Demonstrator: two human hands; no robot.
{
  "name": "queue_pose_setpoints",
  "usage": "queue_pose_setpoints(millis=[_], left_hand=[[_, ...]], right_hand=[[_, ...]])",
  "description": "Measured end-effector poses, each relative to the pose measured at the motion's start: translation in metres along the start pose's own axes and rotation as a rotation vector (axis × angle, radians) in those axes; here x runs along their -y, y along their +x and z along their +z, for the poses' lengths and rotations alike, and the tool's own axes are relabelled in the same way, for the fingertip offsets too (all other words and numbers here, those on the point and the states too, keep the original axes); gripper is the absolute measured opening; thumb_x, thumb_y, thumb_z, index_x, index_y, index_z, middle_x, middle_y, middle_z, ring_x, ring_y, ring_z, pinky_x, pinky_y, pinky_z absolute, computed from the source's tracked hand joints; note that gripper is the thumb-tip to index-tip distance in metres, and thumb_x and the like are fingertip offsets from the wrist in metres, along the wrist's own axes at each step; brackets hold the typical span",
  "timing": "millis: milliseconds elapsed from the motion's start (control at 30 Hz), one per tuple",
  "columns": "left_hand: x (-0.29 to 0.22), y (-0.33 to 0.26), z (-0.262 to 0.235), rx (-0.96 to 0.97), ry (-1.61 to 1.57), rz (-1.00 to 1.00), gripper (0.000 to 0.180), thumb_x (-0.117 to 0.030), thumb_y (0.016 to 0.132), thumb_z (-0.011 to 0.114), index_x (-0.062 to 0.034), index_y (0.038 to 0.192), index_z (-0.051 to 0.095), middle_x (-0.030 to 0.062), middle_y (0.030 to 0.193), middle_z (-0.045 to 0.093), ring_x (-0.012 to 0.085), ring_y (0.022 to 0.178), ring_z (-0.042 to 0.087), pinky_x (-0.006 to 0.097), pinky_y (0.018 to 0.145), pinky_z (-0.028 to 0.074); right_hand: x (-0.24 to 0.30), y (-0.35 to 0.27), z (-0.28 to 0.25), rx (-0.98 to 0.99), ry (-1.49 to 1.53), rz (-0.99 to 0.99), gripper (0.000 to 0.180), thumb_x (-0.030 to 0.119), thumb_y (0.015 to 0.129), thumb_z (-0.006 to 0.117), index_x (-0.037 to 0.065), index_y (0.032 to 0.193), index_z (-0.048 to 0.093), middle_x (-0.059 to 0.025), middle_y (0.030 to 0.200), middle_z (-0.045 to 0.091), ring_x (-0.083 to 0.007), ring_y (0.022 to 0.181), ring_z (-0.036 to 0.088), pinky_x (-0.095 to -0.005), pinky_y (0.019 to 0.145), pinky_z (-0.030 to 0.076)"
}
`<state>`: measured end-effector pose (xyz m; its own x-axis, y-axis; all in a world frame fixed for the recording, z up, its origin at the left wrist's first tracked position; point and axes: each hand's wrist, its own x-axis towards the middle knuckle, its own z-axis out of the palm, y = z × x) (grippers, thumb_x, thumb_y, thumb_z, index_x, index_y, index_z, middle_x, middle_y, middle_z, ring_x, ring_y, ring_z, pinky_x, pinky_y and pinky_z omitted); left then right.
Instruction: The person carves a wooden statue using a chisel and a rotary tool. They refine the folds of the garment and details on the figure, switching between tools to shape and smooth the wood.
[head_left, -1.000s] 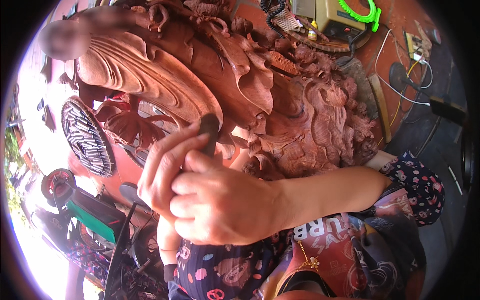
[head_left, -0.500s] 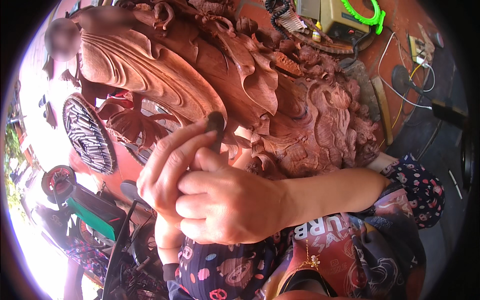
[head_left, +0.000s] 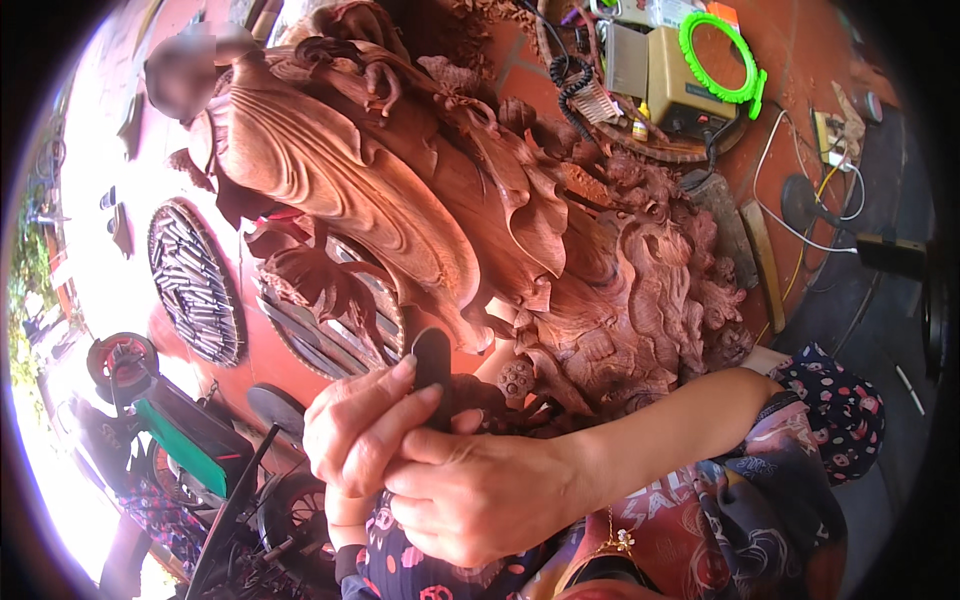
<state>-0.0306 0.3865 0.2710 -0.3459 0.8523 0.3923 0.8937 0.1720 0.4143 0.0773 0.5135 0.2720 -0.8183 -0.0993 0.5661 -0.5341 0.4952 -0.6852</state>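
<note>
Head view, read from 9 o'clock to 3 o'clock. At 9 o'clock a round tray of metal tools (head_left: 195,285) is seen, and below it, at about 8 o'clock, a green machine with a wheel (head_left: 175,420).

Left of centre, near 7 o'clock, the left hand (head_left: 360,435) is shown with its fingers (head_left: 405,375) curled narrowly around a small dark pad (head_left: 432,358), which is pinched between fingertips and thumb; only the upper, rounded end of the pad is visible above the fingers. The pad is flat, dark grey to black, and is held against the lower edge of the carved wooden sculpture (head_left: 450,210), just beneath its large smooth leaf-like fold.

At 6 o'clock the right hand (head_left: 480,495) is laid against the left hand, its fingers (head_left: 425,450) closed loosely over the left hand's fingers; whether the pad itself is touched by it cannot be told. Its bare forearm is seen running toward 4 o'clock to a patterned sleeve (head_left: 835,405).

The sculpture fills the centre, from 11 o'clock to 3 o'clock: reddish-brown wood, with smooth sweeping folds at left and dense, rough, curled relief at right.

At 1 o'clock a beige box-shaped device (head_left: 665,85) with a bright green ring (head_left: 720,55) is seen on the red floor (head_left: 790,130), with cables (head_left: 800,200) beside it.
</note>
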Motion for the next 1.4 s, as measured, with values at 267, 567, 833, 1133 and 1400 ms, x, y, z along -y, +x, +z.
queue_pose_setpoints(millis=[267,567,833,1133,1400], left_hand=[[-0.033,-0.013,0.014,-0.245,-0.021,-0.118,0.033,-0.025,0.073,0.094,-0.0123,0.092,0.070,0.0047,0.095,0.069,0.0218,0.082,0.071,0.033,0.066,0.059],[-0.029,0.063,-0.039,-0.069,-0.270,-0.084,0.017,-0.013,0.085,0.076,-0.0010,0.096,0.074,0.0115,0.085,0.073,0.0297,0.068,0.069,0.038,0.061,0.053],[-0.056,0.101,-0.062,0.100,0.060,0.098,0.023,-0.020,0.083,0.082,-0.0012,0.080,0.069,0.0049,0.068,0.063,0.0183,0.057,0.063,0.032,0.052,0.051],[-0.088,0.042,0.083,0.101,-0.352,0.186,0.046,-0.026,0.090,0.054,-0.0078,0.131,0.063,0.0147,0.160,0.039,0.0431,0.154,0.023,0.071,0.119,0.021],[-0.092,0.043,0.080,0.141,-0.300,-0.262,0.074,-0.033,0.084,0.070,-0.0162,0.152,0.046,0.0169,0.169,0.019,0.0537,0.153,0.012,0.082,0.108,0.020]], right_hand=[[0.017,-0.004,-0.012,0.047,-0.147,-0.088,0.013,0.021,0.075,0.062,0.010,0.069,0.064,-0.0018,0.074,0.059,-0.0188,0.076,0.056,-0.0324,0.080,0.046],[-0.031,0.065,-0.109,-0.020,0.405,-0.066,0.027,0.029,0.093,0.068,0.009,0.111,0.063,-0.0035,0.096,0.059,-0.0176,0.088,0.055,-0.0323,0.080,0.047],[-0.063,0.052,-0.175,0.459,0.577,0.604,0.074,0.063,0.107,0.030,0.002,0.136,0.061,-0.0085,0.102,0.070,-0.0148,0.072,0.066,-0.0286,0.065,0.054],[-0.138,-0.001,-0.108,0.408,0.860,0.676,0.027,-0.004,0.088,0.075,0.000,0.115,0.072,-0.0073,0.109,0.073,-0.0140,0.095,0.070,-0.0260,0.085,0.056],[-0.143,-0.009,-0.092,0.290,0.494,0.564,0.016,0.009,0.086,0.077,0.004,0.101,0.080,-0.0095,0.100,0.076,-0.0259,0.119,0.065,-0.0451,0.113,0.043]])
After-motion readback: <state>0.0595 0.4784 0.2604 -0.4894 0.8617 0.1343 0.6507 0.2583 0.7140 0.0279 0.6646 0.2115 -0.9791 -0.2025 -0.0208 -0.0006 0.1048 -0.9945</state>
